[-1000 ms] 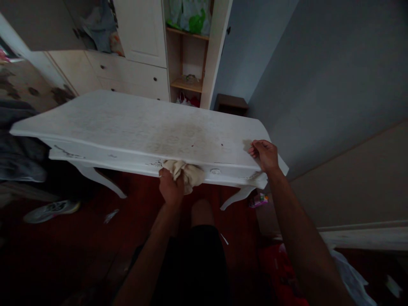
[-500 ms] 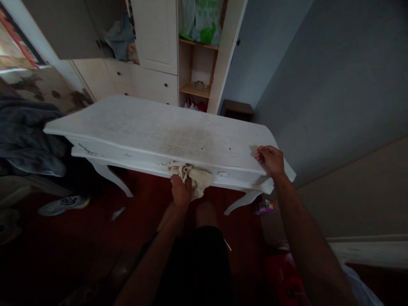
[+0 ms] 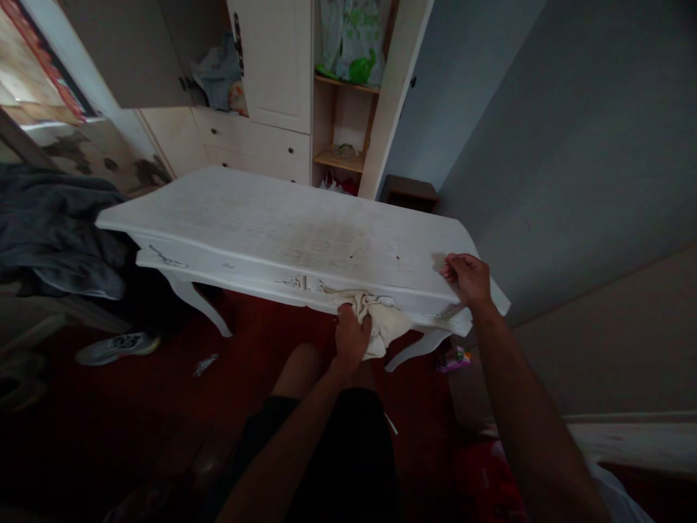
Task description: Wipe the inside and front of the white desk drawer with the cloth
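A white table [image 3: 245, 203] with curved legs and carved trim stands in front of me, its top smudged grey near the middle. My left hand [image 3: 351, 334] is closed around a cream cloth [image 3: 385, 323], pressed against the table's front face just right of the centre carving. Part of the cloth hangs below the edge and covers some of the front. Over the right end of the tabletop, my right hand [image 3: 467, 277] has its fingers curled together; whether anything is inside them is hidden. Two small dark spots mark the top to its left.
Behind the table stands a white cabinet [image 3: 277, 65] with shelves holding plastic bags [image 3: 356, 43]. Dark grey fabric [image 3: 59, 232] is heaped at left, above a sneaker [image 3: 117, 349] on the red floor. A small purple box [image 3: 453, 359] lies by the right leg; a grey wall [image 3: 588, 145] rises right.
My left hand has slid the cloth rightward along the table's front, uncovering the centre carving. My right hand keeps its place on the tabletop. The view has shifted slightly.
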A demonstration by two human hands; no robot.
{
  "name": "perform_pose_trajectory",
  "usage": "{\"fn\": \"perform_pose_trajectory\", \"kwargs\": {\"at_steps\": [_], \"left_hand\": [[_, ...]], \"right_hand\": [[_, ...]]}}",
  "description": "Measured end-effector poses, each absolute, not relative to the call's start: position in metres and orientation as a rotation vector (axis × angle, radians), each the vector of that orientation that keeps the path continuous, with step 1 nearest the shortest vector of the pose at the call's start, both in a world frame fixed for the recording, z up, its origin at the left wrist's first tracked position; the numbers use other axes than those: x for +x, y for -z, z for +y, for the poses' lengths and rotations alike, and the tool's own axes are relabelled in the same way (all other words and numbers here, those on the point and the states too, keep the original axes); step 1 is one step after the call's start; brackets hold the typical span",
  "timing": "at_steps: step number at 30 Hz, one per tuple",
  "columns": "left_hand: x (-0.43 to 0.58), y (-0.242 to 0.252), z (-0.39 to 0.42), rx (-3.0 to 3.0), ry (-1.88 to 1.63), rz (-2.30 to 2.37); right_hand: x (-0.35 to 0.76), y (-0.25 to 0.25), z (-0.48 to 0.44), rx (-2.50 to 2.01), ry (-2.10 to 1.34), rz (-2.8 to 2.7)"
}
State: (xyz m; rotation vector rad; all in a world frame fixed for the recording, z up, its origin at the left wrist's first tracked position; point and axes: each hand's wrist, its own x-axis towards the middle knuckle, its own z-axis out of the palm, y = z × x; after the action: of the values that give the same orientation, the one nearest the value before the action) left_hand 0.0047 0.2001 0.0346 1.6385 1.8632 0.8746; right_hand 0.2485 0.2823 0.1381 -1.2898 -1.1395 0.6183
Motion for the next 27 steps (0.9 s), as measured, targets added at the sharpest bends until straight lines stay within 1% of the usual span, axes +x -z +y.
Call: {"fn": "perform_pose_trajectory", "kwargs": {"at_steps": [6,9,13,16,20,23,25,27], "left_hand": [[0.023,-0.052,0.201,1.598,-0.727,1.667],[0.005,-0.073,0.201,1.374,-0.644,1.326],[-0.028,-0.124,0.192,1.097,-0.627,0.854],[-0.041,-0.172,0.195,1.158,-0.806,0.736],[-0.04,-0.216,0.235,1.325,-1.262,0.741],[-0.032,-0.221,0.287,1.382,-1.439,0.741],[-0.028,-0.211,0.318,1.456,-1.462,0.782],[-0.025,-0.195,0.34,1.61,-1.429,0.937]], "right_hand": [[0.249,-0.138,0.282,-1.276,-0.644,-1.111],[0.249,-0.138,0.282,-1.264,-0.668,-1.094],[0.251,-0.136,0.284,-1.256,-0.677,-1.093],[0.25,-0.136,0.284,-1.262,-0.673,-1.114],[0.248,-0.137,0.282,-1.281,-0.666,-1.129],[0.248,-0.137,0.282,-1.258,-0.718,-1.101],[0.248,-0.136,0.283,-1.252,-0.739,-1.096],[0.249,-0.135,0.284,-1.257,-0.737,-1.103]]}}
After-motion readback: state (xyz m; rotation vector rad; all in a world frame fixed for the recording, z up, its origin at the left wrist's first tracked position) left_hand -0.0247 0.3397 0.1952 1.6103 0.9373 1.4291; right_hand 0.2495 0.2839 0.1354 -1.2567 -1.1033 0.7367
